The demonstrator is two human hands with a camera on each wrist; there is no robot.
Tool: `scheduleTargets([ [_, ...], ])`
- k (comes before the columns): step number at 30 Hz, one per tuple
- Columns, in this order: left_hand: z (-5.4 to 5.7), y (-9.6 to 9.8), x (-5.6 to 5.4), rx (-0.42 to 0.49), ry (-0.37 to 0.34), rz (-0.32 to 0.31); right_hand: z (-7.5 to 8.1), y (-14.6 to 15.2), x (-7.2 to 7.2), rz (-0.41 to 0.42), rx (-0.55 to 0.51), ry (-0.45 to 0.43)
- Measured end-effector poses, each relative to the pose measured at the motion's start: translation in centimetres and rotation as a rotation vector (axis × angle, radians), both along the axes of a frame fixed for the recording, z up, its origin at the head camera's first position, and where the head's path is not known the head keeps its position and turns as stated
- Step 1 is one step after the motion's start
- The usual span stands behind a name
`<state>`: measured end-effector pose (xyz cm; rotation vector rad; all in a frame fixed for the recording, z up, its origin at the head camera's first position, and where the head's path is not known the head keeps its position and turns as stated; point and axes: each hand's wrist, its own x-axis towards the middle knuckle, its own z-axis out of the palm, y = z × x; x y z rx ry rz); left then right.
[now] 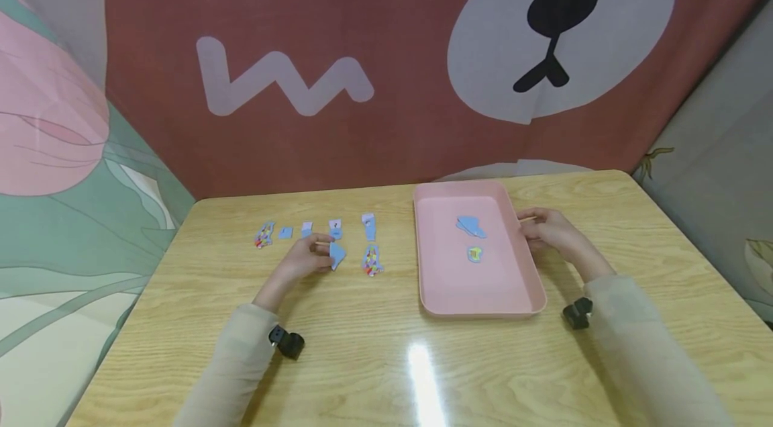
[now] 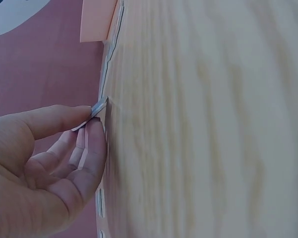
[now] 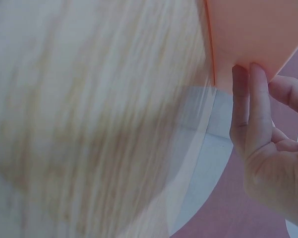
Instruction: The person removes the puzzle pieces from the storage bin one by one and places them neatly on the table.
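Observation:
My left hand (image 1: 304, 256) pinches a small flat blue piece (image 1: 337, 255) between thumb and fingers, tilted up at the tabletop. In the left wrist view the piece (image 2: 95, 113) appears edge-on. A row of flat pieces lies just beyond this hand: a colourful one (image 1: 264, 235), a blue one (image 1: 286, 233), and several blue-and-pale ones, partly hidden by the fingers. Another multicoloured piece (image 1: 372, 260) lies to its right. My right hand (image 1: 552, 233) touches the right wall of the pink tray (image 1: 447, 293), with fairly straight fingers (image 3: 259, 106) against its outside.
Inside the tray lie overlapping blue pieces (image 1: 470, 226) and a small yellow-green piece (image 1: 475, 254). The wooden table (image 1: 350, 360) meets a reddish-brown printed cloth (image 1: 302, 152) at its back edge. Each wrist wears a small black camera.

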<state>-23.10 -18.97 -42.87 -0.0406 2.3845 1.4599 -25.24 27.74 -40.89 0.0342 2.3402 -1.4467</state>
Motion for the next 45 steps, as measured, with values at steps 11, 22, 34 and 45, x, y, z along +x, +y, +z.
scheduleTargets([
  [11, 0.2, 0.1, 0.4, -0.002, -0.011, -0.012, 0.0, -0.1, 0.0, 0.005, -0.011, 0.004],
  [22, 0.4, 0.1, 0.5, -0.007, -0.008, -0.006, 0.1, -0.2, 0.1, 0.003, -0.002, -0.002],
  [34, 0.3, 0.2, 0.2, -0.065, 0.012, 0.024, 0.0, -0.1, -0.1, 0.004, -0.003, -0.008],
  [45, 2.0, 2.3, -0.1, -0.136, 0.126, -0.080, 0.1, -0.1, 0.0, 0.006, -0.010, -0.008],
])
